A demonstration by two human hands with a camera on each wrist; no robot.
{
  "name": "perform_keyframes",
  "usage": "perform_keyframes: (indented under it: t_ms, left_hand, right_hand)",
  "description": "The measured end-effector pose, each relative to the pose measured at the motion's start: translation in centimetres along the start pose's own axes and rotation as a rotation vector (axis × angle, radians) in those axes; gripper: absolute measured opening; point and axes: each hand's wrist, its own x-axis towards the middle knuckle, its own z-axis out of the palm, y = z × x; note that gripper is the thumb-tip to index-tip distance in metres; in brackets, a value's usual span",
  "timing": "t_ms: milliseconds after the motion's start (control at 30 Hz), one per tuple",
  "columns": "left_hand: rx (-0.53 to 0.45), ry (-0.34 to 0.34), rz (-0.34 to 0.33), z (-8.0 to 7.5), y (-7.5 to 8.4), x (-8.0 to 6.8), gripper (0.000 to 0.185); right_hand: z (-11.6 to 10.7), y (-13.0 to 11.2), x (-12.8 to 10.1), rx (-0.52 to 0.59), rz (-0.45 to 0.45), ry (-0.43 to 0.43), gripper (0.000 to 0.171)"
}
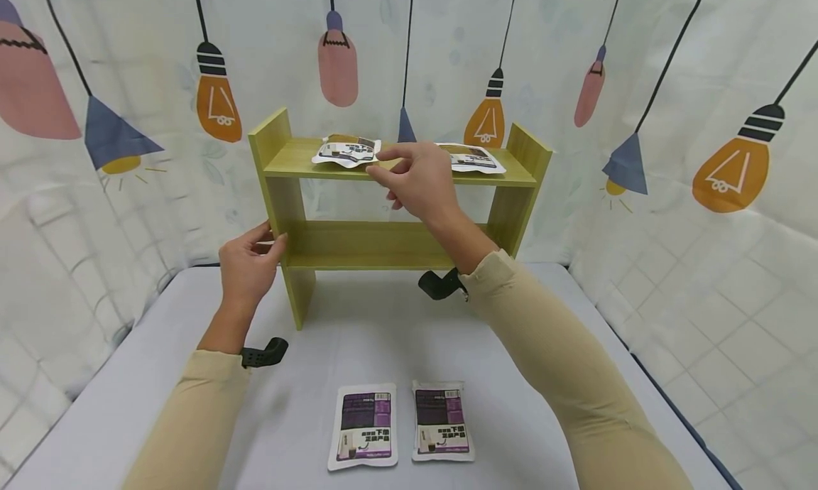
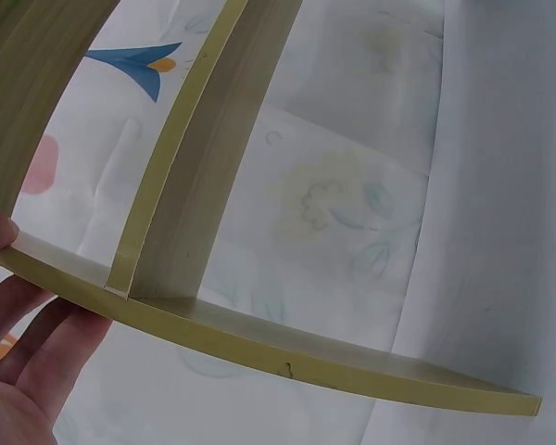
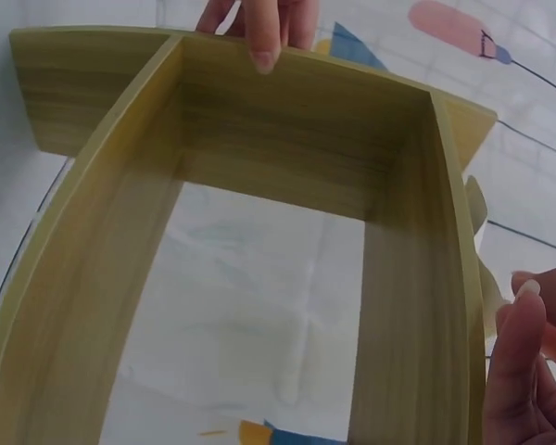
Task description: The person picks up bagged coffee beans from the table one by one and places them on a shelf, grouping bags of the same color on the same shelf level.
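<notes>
The right hand (image 1: 418, 180) reaches to the front edge of the top board of the green wooden shelf (image 1: 383, 245), its thumb and forefinger pinching the near corner of a flat white packet (image 1: 347, 151) that lies on that board towards the left end. A second packet (image 1: 471, 158) lies on the same board towards the right, apart from the first. The left hand (image 1: 248, 266) rests on the shelf's left upright where the lower board meets it, fingers relaxed and only lightly curved against the wood, steadying rather than gripping. The likeliest trouble, judging from this, is the held packet sliding forward off the board: it is thin, limp and glossy (the sort that slips easily), and it already slightly overhangs the front edge. A nudge to the light shelf could also shift the other packet. Each packet is a sealed white pouch with a dark purple printed panel; two more packets (image 1: 363, 426) lie side by side on the grey bench (image 1: 160, 376) in front.
</notes>
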Motion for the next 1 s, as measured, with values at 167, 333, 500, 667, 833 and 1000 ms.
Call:
perform_keyframes:
  t_ms: [167, 333, 500, 667, 833, 1000]
  left_hand:
    - [0.000, 0.002, 0.001, 0.0, 0.0, -0.1, 0.043]
    - [-0.002, 0.009, 0.012, 0.0, 0.1, -0.1, 0.043]
    - [0.008, 0.014, 0.016, 0.0, 0.1, -0.1, 0.042]
    - [0.009, 0.023, 0.029, 0.0, 0.1, -0.1, 0.041]
    - [0.010, 0.022, 0.019, 0.0, 0.0, 0.0, 0.041]
    - [0.016, 0.015, 0.014, 0.0, 0.0, 0.1, 0.042]
  right_hand:
    - [-0.2, 0.7, -1.1, 0.091, -0.016, 0.011, 0.032]
    - [-0.4, 1.3, -2.1, 0.176, -0.027, 0.032, 0.030]
    - [-0.8, 2.0, -3.2, 0.232, -0.007, 0.041, 0.029]
    - [-1.1, 2.8, -4.4, 0.283, -0.004, 0.032, 0.027]
    - [-1.2, 3.7, -5.6, 0.312, -0.024, 0.019, 0.025]
    - [-1.1, 4.9, -6.9, 0.335, -0.058, 0.030, 0.021]
